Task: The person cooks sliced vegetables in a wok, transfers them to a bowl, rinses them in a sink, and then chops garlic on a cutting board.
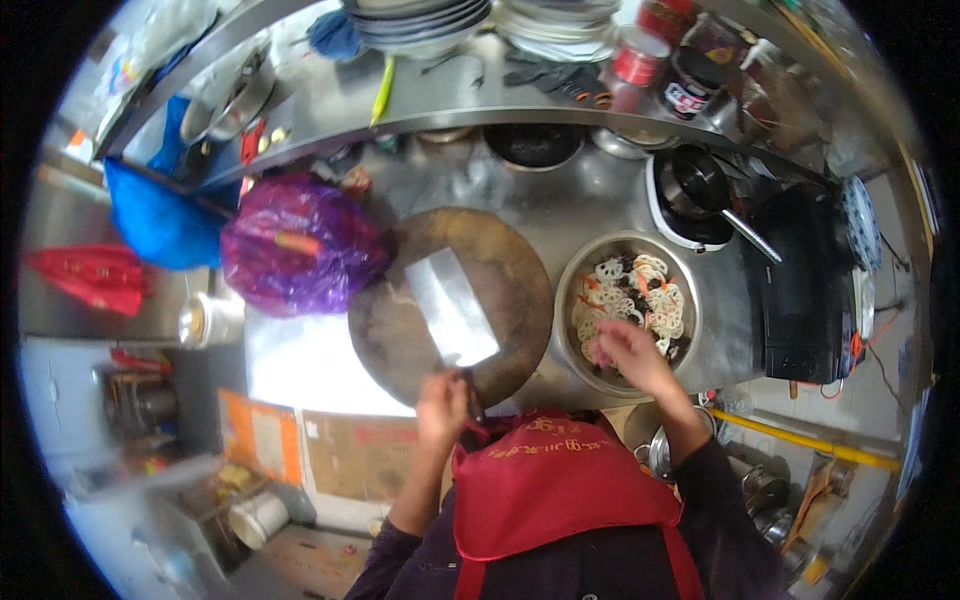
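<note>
A Chinese cleaver (pixel 452 307) lies flat on a round wooden chopping board (pixel 517 262), its dark handle pointing towards me. My left hand (pixel 441 409) is beside that handle, fingers curled; whether they grip it is unclear. To the right, my right hand (pixel 630 354) reaches over the near side of a round metal bowl (pixel 564 330). Its fingers are bent and blurred, so I cannot see whether they hold anything. In the bowl are lotus root slices (pixel 664 301), orange strips that look like carrot, and dark pieces resembling wood ear fungus.
A purple plastic bag (pixel 300 247) touches the board's left side. Behind the bowl, a dark long-handled pot (pixel 694 180) rests on a white-rimmed appliance. A steel shelf (pixel 450 90) spans the back, carrying stacked plates (pixel 424 22) and a green chili pepper (pixel 383 90). A black box-shaped appliance (pixel 802 292) stands right.
</note>
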Tool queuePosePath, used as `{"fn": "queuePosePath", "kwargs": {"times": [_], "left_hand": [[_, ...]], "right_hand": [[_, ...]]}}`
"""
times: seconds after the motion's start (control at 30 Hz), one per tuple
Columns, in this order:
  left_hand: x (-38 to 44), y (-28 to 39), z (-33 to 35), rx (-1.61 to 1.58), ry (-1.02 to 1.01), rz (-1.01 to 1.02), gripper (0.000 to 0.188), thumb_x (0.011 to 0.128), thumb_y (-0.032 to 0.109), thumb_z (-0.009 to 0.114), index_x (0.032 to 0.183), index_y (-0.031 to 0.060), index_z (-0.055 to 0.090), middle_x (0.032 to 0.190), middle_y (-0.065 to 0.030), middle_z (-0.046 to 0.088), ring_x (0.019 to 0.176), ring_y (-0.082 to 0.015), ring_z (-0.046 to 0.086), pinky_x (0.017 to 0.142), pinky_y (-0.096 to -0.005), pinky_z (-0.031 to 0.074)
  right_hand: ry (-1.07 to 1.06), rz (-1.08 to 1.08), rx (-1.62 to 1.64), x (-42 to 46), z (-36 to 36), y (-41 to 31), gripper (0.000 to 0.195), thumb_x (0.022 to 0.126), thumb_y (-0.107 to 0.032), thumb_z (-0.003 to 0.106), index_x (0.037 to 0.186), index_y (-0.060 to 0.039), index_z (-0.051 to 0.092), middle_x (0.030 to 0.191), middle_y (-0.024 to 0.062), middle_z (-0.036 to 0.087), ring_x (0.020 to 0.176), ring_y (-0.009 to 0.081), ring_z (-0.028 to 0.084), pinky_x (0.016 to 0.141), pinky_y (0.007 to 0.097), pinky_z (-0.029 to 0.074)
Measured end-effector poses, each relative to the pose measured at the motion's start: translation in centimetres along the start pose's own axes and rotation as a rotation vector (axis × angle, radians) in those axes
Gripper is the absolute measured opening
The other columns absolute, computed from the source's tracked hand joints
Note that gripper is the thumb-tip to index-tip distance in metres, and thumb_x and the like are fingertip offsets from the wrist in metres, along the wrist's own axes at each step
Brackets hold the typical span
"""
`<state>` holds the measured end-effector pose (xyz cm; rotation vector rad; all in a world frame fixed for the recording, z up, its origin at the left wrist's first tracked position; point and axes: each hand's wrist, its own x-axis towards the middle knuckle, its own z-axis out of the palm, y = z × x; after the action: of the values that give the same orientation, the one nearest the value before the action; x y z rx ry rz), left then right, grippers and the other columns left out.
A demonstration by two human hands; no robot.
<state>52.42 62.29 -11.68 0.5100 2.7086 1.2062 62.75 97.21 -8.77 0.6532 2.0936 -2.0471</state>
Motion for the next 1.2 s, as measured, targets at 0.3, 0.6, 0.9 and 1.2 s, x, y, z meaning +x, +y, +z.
{"fn": "queuePosePath", "kwargs": {"times": [0.3, 0.6, 0.9, 1.2], "left_hand": [[1.2, -0.6, 4.5, 0.228, -0.036, 0.244, 0.07, 0.077, -0.003, 0.058, 0.145, 0.0067, 0.045, 0.155, -0.0322, 0.023, 0.142, -0.0513, 0.024, 0.117, -0.0551, 0.024], [5.2, 3.0, 6.9, 0.128, -0.01, 0.247, 0.057, 0.088, 0.005, 0.058, 0.143, 0.001, 0.042, 0.154, -0.0321, 0.023, 0.142, -0.0496, 0.023, 0.117, -0.0519, 0.024], [15.0, 9.3, -9.5, 0.183, 0.511, 0.513, 0.027, 0.087, 0.0, 0.062, 0.113, 0.0006, 0.062, 0.107, -0.0187, 0.059, 0.107, -0.0362, 0.055, 0.094, -0.043, 0.044], [41.1, -1.1, -20.6, 0.397, 0.685, 0.419, 0.039, 0.091, 0.018, 0.063, 0.124, -0.0019, 0.06, 0.127, -0.0263, 0.057, 0.121, -0.042, 0.053, 0.104, -0.0451, 0.042]], "right_hand": [[0.187, 0.197, 0.224, -9.5, 4.6, 4.6, 0.029, 0.1, -0.01, 0.058, 0.126, 0.0018, 0.056, 0.102, 0.0117, 0.07, 0.087, 0.0166, 0.066, 0.076, 0.0298, 0.055], [-0.11, -0.055, -0.293, -5.0, 9.0, 1.9, 0.042, 0.094, -0.023, 0.064, 0.127, 0.0027, 0.055, 0.1, 0.0136, 0.067, 0.085, 0.0213, 0.066, 0.078, 0.0335, 0.053], [-0.098, -0.503, -0.615, -0.8, 13.0, 0.0, 0.051, 0.09, -0.018, 0.066, 0.134, -0.0002, 0.047, 0.117, 0.022, 0.052, 0.107, 0.0412, 0.055, 0.09, 0.0467, 0.047], [-0.165, -0.134, -0.363, -0.3, 14.4, 1.1, 0.047, 0.092, -0.022, 0.066, 0.132, -0.0027, 0.053, 0.104, 0.0171, 0.064, 0.091, 0.0341, 0.064, 0.081, 0.0412, 0.053]]}}
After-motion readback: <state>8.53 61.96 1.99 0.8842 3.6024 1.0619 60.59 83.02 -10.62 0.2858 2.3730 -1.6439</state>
